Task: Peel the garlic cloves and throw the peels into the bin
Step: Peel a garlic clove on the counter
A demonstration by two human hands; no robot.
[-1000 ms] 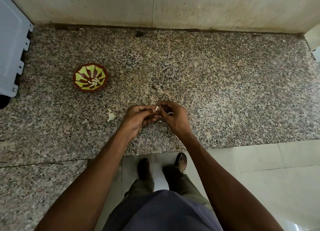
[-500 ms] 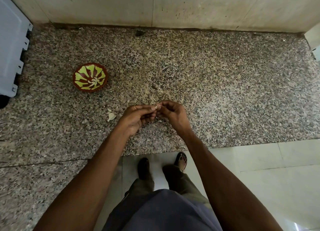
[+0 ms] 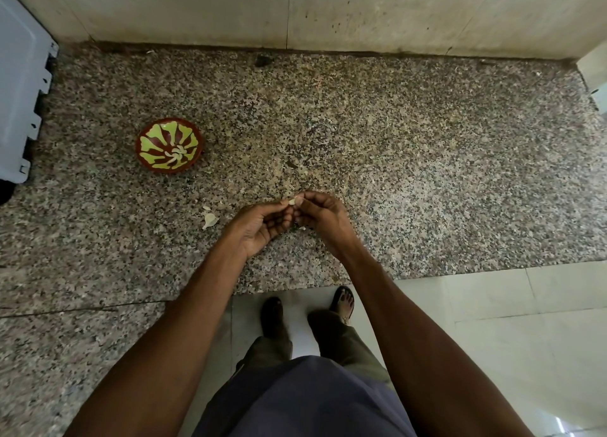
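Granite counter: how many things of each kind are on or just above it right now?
Red-brown round bowl with green petal pattern: 1
Pale garlic clove pinched between left hand and right hand: 1
Clearly visible loose papery garlic peels: 2
Total: 4

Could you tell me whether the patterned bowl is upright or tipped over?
Upright: the bowl sits on the counter with its painted inside facing up.

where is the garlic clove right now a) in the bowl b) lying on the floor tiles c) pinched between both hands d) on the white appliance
c, the clove sits pinched between the fingertips of the left hand and right hand, above the counter.
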